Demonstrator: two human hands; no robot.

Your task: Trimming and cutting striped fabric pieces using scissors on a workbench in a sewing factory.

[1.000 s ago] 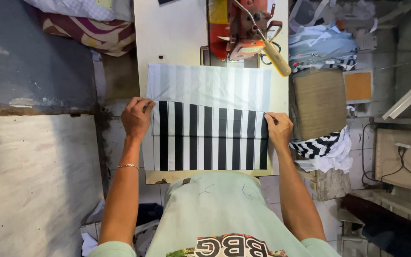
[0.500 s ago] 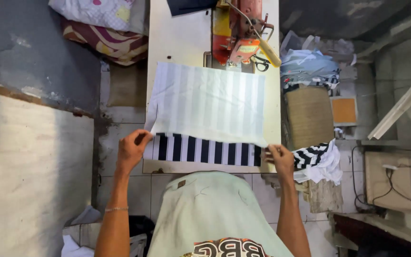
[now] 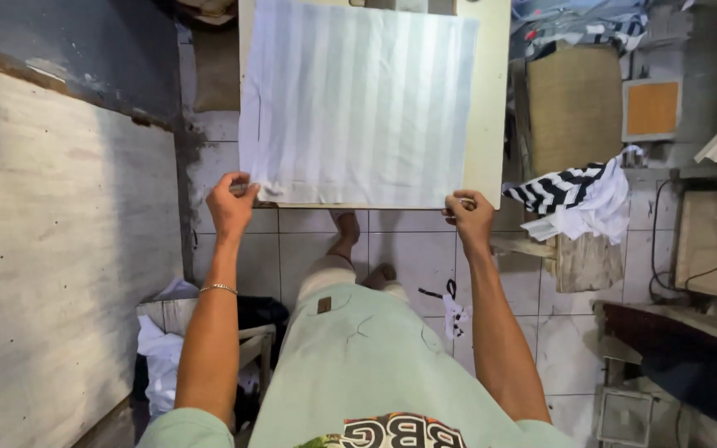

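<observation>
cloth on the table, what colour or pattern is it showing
The cloth shows white with faint pale vertical stripes, seen in the head view.

Mint-green shirt [image 3: 375,357]; thin bracelet [image 3: 218,289]

We spot a tall brown cardboard box [image 3: 574,108] standing on the floor just right of the bench [image 3: 490,99], and beside it, further right, a small square board [image 3: 651,109] with an orange face and pale border. On our shorts, a tiny brown square label [image 3: 324,305].
</observation>
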